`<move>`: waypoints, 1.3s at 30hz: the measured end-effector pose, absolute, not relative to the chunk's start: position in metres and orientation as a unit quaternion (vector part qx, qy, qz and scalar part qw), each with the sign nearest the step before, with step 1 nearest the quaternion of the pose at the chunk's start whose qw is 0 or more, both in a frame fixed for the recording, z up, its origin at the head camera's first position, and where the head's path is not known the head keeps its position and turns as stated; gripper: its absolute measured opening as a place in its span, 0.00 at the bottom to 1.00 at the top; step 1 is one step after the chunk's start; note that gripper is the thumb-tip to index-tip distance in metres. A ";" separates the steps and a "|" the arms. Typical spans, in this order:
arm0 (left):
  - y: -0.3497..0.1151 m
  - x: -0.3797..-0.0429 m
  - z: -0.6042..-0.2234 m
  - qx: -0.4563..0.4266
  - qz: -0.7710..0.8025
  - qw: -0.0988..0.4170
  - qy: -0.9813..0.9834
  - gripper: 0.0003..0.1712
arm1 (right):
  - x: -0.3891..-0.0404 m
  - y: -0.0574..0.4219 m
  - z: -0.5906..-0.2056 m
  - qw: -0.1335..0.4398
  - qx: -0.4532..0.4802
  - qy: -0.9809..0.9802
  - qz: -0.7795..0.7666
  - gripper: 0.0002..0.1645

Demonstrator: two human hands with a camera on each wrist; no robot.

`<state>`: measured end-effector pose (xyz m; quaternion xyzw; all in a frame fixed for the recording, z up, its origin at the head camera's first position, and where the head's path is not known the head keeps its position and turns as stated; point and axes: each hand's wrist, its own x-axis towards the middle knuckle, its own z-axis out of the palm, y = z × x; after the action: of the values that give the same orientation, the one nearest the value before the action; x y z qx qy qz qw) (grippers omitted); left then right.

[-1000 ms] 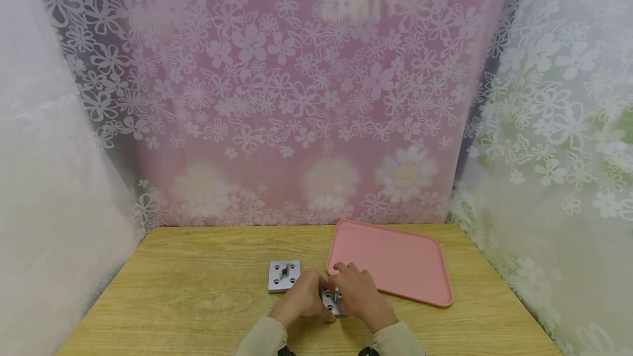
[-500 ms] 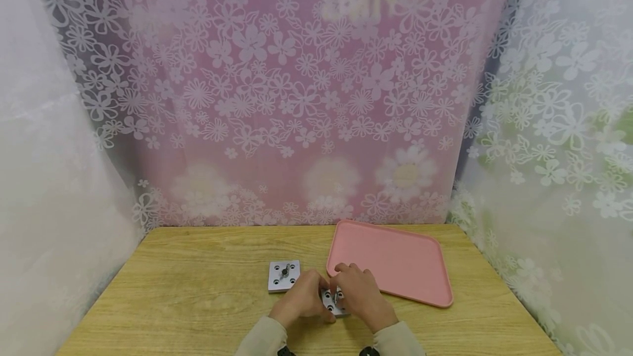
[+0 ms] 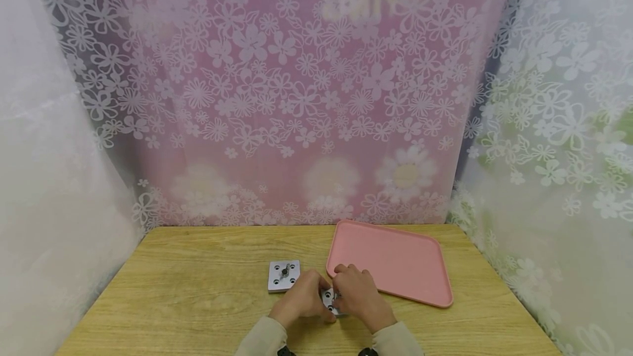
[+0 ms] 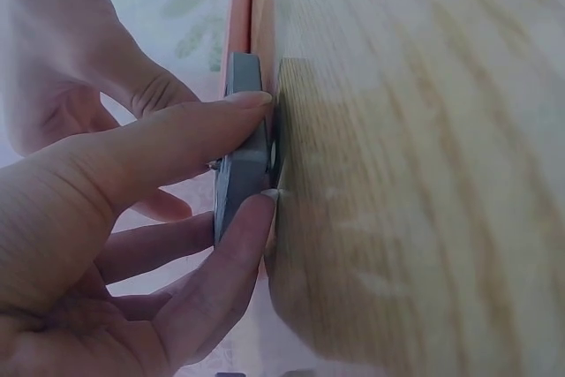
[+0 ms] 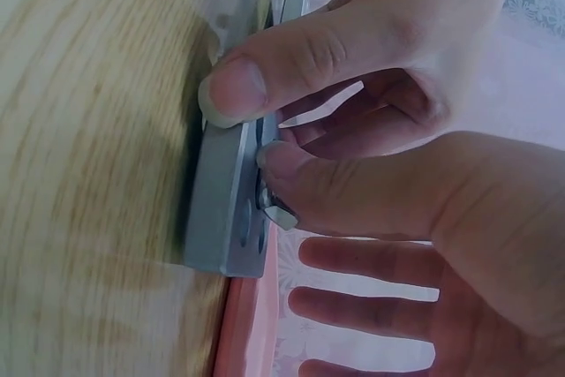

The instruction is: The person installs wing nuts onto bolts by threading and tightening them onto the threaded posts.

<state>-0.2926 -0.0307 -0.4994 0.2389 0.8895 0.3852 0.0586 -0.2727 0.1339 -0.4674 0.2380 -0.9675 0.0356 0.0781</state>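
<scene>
A square silver metal plate [image 5: 216,209] with several holes lies close over the table, its broad face up. My left hand [image 3: 304,296] grips this plate [image 4: 240,178] by its edges, thumb on the near side and fingers on the far side. From the right, my right hand [image 3: 361,296] reaches over the plate's top. Its thumb presses against a small metal wing nut [image 5: 281,216] at the middle of the plate, and its index finger is largely hidden behind the thumb and left hand. The other right fingers stay spread, off the plate.
Left of the hands, a second square metal plate [image 3: 284,285] with its own wing nut [image 3: 284,272] lies on the wooden table [image 3: 198,290]. A pink tray [image 3: 395,257] sits behind the right hand. Flowered curtains [image 3: 306,98] hang at the back and sides.
The right hand's fingers have shifted over the wing nut, which showed between the hands half a second ago and is now mostly covered. The left hand holds still on the plate.
</scene>
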 end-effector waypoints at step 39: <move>-0.030 -0.294 -0.502 0.249 0.398 0.044 0.882 0.30 | -0.273 0.130 -0.471 0.127 0.215 -0.968 -0.018 0.21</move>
<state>-0.2940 -0.0300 -0.5019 0.2488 0.8820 0.3977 0.0443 -0.2725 0.1299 -0.4706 0.2149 -0.9682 -0.0178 0.1266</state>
